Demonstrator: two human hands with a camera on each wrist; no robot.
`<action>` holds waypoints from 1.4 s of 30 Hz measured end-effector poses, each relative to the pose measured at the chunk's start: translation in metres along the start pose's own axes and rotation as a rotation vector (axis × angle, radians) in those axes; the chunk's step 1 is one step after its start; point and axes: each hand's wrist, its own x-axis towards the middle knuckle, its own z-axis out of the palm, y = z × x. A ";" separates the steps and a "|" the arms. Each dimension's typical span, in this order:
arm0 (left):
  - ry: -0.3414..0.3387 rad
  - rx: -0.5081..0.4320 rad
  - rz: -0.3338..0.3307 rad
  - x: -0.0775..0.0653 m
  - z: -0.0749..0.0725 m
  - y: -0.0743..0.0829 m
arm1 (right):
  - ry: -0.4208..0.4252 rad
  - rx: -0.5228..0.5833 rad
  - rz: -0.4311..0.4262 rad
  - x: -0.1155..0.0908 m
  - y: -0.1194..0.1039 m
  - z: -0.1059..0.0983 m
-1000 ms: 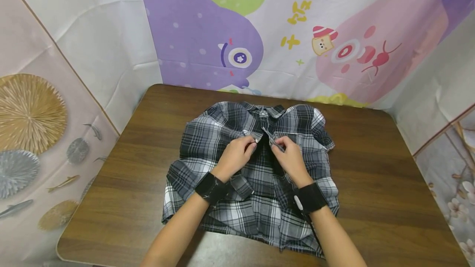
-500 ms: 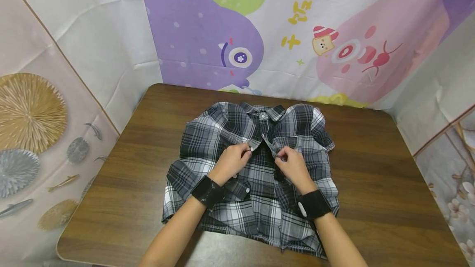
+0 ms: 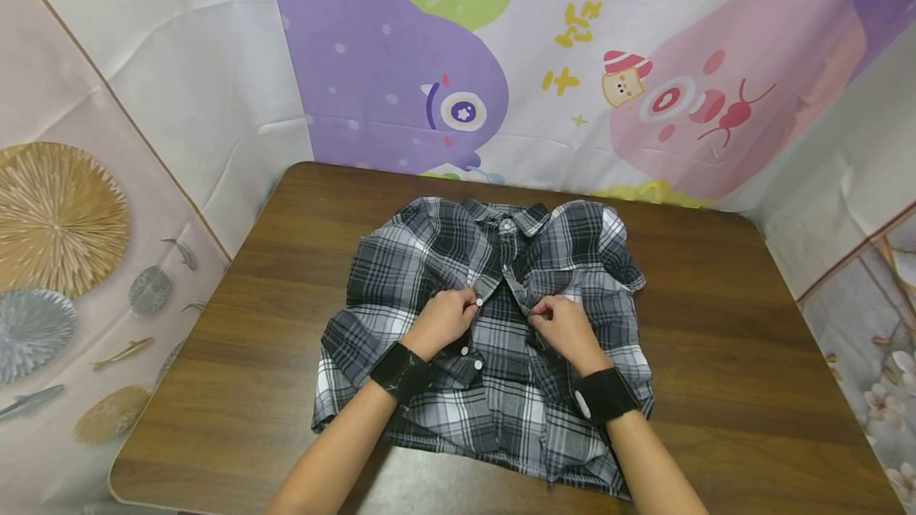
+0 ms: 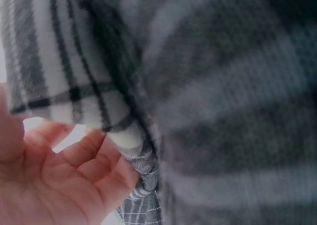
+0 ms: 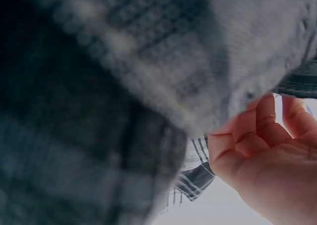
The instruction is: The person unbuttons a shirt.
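Note:
A black, grey and white plaid shirt [image 3: 386, 276] lies front up, its collar [image 3: 529, 218] toward the far side. The front hangs apart below the top, where one white button [image 3: 506, 225] sits at the neck. My left hand [image 3: 442, 322] pinches the left front edge beside another white button [image 3: 479, 303]. The right front edge is pinched by my right hand [image 3: 565, 328], between thumb and fingers. In the left wrist view, blurred cloth hides part of the left fingers [image 4: 84, 155]. Cloth covers the fingertips of the right hand [image 5: 267, 150] in the right wrist view.
The shirt lies on a brown wooden table [image 3: 716, 356] with rounded corners. Behind it hangs a printed cartoon cloth [image 3: 401, 78]. Black bands circle both wrists, one being the left wristband [image 3: 402, 372]. A sleeve cuff with white buttons [image 3: 478, 365] lies under the left forearm.
Both hands have moved down along the shirt's front edges, toward the near side, and a little apart. More white buttons have come into view at the left edge.

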 end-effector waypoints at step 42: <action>-0.042 0.053 -0.011 -0.002 0.002 0.006 | -0.089 -0.047 -0.110 0.058 -0.063 -0.003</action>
